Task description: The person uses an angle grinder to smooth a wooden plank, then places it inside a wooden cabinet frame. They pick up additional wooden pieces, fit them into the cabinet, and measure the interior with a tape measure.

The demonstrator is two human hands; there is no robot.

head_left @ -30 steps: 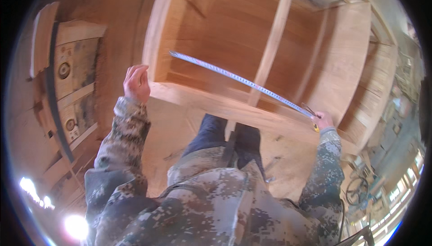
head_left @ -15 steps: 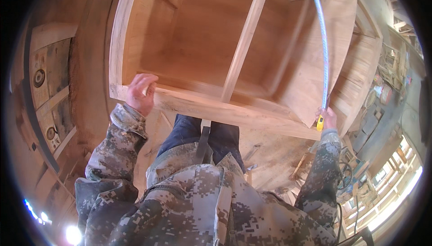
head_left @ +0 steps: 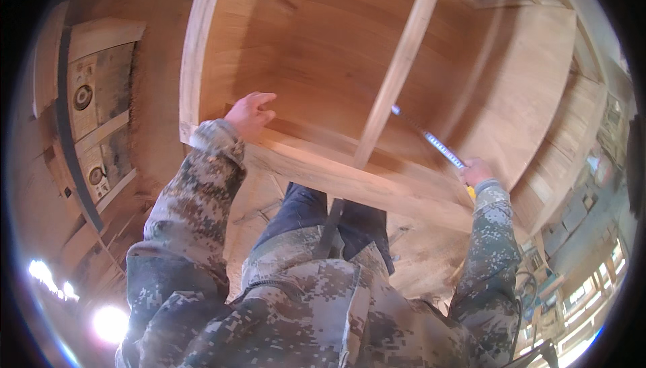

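In front of me lies a wooden cabinet frame (head_left: 303, 166) with a brown panelled inside and a divider bar (head_left: 402, 65) across its opening. My left hand (head_left: 250, 116) is over the near rail by the left corner, its fingers stretched out with nothing in them. My right hand (head_left: 478, 171) grips a tape measure (head_left: 471, 192) with a yellow case, by the rail near the right end. Its pale blade (head_left: 444, 150) runs up and left into the opening toward the divider bar; part of the blade is blurred.
A loose thin board (head_left: 518, 85) leans inside the right part of the cabinet. To the left stand wooden panels with round dark fittings (head_left: 83, 97). Machinery and stacked timber (head_left: 572, 227) are at the right. Sawdust-coloured floor shows below the cabinet.
The tape's blade has swung left and looks much shorter, from reaching far up to slanting into the opening. My left hand has lifted slightly and stretched its fingers. The whole view has shifted.
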